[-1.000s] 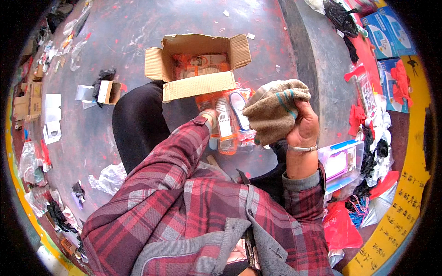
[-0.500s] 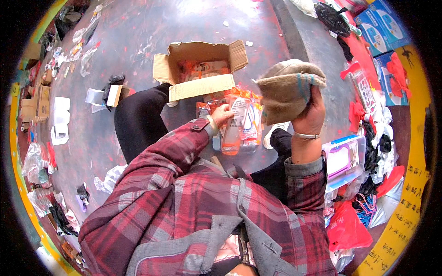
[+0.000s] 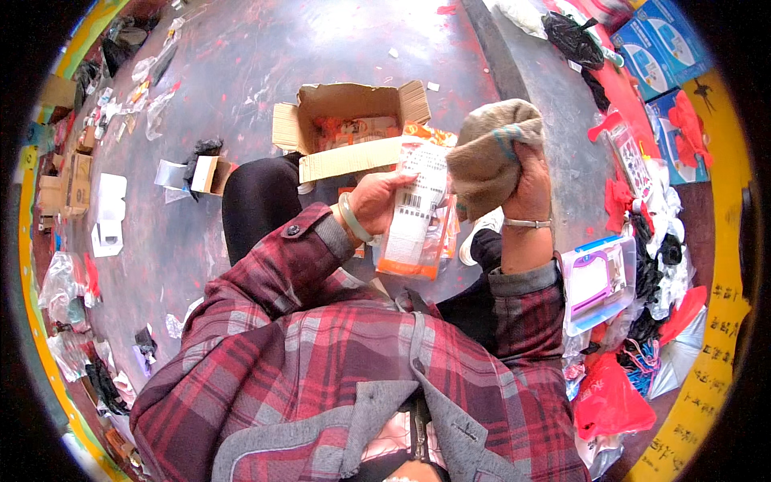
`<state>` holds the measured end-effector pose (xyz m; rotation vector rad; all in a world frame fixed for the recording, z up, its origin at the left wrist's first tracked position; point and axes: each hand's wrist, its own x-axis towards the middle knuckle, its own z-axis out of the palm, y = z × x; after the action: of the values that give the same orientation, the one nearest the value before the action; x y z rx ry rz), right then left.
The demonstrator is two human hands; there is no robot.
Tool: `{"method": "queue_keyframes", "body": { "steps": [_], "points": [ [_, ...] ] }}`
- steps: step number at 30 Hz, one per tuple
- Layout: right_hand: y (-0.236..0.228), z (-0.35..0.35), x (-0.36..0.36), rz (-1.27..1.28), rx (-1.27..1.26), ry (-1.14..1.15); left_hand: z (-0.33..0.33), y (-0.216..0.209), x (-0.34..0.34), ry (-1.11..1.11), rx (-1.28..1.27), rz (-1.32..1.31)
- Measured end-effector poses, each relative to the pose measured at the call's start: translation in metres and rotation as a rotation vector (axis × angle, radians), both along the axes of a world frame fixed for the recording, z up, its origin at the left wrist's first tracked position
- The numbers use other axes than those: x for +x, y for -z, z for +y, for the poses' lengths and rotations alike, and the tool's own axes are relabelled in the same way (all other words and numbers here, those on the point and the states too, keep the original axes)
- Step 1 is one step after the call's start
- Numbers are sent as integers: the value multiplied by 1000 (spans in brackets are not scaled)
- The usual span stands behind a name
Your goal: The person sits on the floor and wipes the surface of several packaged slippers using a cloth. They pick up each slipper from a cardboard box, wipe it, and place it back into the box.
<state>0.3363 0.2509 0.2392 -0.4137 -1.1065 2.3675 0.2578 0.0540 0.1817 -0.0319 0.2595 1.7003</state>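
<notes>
My left hand (image 3: 375, 206) has its thumb over the edge of a clear plastic packet (image 3: 411, 221) with orange ends and a printed white label with a barcode. The packet is raised, its top edge in front of the cardboard box's right side. In my right hand (image 3: 530, 186) is a bunched brown-grey cloth (image 3: 485, 165) with teal stripes, the fingers partly hidden behind it. The cloth is right beside the packet; whether they touch I cannot tell. More orange-and-clear packets lie on the floor below, mostly covered by the raised one.
An open cardboard box (image 3: 347, 164) stands between my feet with orange packets inside. A small carton (image 3: 210, 174) and a white sheet (image 3: 109, 210) lie to the left. On the right are a clear plastic case (image 3: 598, 281), a red bag (image 3: 612, 400) and blue boxes (image 3: 662, 48).
My left hand has lifted the packet from the floor pile toward me, beside the cloth. My right hand has moved slightly left with the cloth.
</notes>
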Motion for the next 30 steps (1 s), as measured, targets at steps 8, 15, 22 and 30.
{"method": "queue_keyframes", "body": {
  "steps": [8,15,22,30],
  "points": [
    [28,-42,-35,-266,1166,-289,6,15,-14,-139,112,93],
    [23,-70,-42,-54,1372,-234,2,5,-27,-280,33,11],
    [10,-96,-28,104,1395,-341,-9,4,-60,-485,59,-127],
    [37,-107,-1,99,1332,-580,-29,-8,-95,-806,31,-74]
  ]
}}
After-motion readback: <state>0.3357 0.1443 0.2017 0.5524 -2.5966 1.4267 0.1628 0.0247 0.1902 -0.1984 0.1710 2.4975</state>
